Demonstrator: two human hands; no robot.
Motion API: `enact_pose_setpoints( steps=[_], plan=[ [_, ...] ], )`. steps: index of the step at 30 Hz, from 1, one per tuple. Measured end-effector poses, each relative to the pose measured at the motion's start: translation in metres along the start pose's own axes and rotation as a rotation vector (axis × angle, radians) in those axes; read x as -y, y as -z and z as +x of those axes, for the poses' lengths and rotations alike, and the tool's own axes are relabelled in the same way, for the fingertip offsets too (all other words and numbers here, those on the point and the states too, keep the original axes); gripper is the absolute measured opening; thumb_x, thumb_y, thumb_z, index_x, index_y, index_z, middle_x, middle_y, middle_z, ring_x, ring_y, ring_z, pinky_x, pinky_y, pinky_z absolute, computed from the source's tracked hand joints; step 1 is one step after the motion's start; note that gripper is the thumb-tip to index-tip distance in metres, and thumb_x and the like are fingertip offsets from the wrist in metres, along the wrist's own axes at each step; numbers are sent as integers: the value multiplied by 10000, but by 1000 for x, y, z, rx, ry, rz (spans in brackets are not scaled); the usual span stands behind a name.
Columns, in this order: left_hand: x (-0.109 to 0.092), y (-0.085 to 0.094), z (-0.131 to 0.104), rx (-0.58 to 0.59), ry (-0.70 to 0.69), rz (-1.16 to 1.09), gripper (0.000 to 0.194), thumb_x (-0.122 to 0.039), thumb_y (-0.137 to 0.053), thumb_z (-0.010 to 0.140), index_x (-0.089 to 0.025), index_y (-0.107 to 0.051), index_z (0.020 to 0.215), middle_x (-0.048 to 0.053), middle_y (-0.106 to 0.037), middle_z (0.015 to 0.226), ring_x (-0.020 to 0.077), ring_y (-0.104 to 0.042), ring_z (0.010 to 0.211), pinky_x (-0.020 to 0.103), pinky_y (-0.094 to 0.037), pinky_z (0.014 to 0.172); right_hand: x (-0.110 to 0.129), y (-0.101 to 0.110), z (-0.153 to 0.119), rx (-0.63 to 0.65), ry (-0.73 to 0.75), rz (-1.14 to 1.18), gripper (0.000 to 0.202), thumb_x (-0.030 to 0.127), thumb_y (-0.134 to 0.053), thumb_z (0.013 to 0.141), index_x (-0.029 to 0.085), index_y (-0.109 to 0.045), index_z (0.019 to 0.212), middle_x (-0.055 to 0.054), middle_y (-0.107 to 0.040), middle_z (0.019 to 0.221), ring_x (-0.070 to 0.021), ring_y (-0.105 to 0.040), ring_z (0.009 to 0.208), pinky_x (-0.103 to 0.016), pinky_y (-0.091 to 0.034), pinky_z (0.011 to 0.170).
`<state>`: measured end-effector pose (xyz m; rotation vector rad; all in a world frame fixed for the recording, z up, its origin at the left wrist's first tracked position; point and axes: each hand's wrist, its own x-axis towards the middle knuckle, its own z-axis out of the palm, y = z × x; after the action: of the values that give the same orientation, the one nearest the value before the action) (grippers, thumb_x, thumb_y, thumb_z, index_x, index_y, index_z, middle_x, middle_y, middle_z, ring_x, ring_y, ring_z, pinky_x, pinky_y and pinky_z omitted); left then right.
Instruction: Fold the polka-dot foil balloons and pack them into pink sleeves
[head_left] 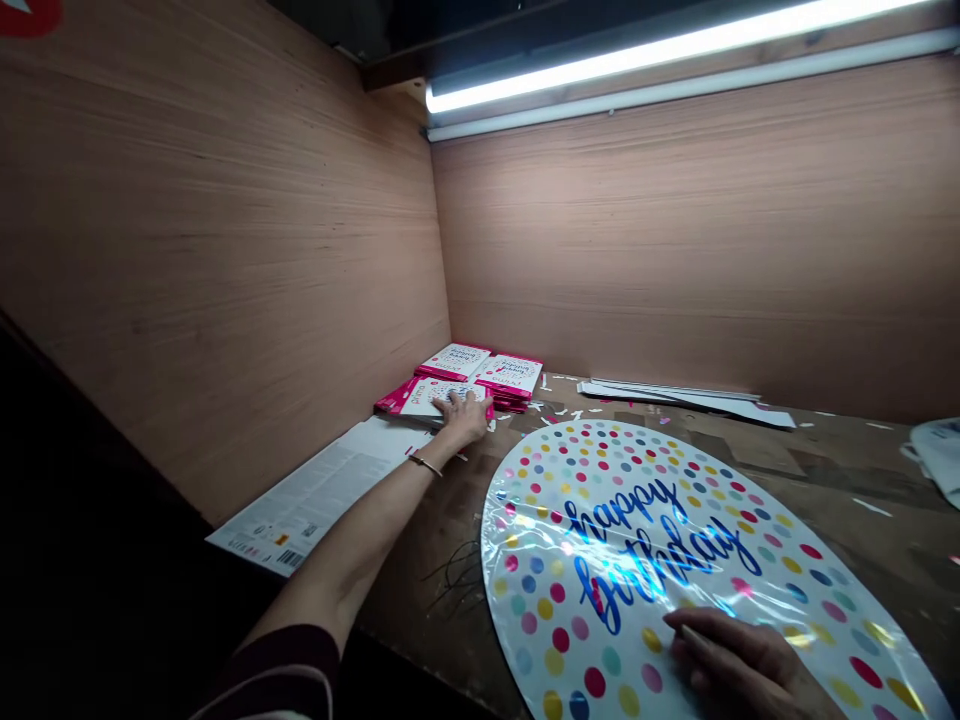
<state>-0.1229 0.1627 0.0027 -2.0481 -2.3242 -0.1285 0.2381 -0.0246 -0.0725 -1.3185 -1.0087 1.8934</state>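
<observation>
A hand on the small packs and a hand on the big birthday round.
The big round (660,560) lies flat on the brown table (787,455), near the person; it looks all done, with its dots, blue words and shiny cover on; the small packs (511,372) sit in neat piles in the back corner, well apart from it, so those look piled up already; the left hand (463,412) has its fingers spread over the front pack (421,398), but I can't tell if it grips it; the right hand (739,655) is at the big round with bent fingers, and I can't tell if they pinch anything; I can't see how much is left to do.
</observation>
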Motion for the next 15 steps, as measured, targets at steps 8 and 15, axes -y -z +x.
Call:
enact_pose_setpoints(
  steps=[8, 15],
  plan=[
    [66, 9, 11, 113, -191, 5, 595, -578, -505, 775, -307, -426, 1299, 85, -315, 1423, 377, -200, 1294, 622, -87, 982, 4, -3, -5, 8, 93, -225, 367, 504, -625, 723, 212, -709, 928, -55, -673, 771, -151, -604, 645, -199, -486, 557],
    [83, 11, 17, 157, -261, 63, 641, -614, -374, 803, -270, -369, 1344, 63, -271, 1451, 310, -163, 1336, 574, -67, 1024, 31, 27, -51, -115, 585, -1033, 406, 460, -552, 784, 326, -595, 1165, -38, -530, 1274, -292, -449, 1196, -405, -409, 979]
  ],
)
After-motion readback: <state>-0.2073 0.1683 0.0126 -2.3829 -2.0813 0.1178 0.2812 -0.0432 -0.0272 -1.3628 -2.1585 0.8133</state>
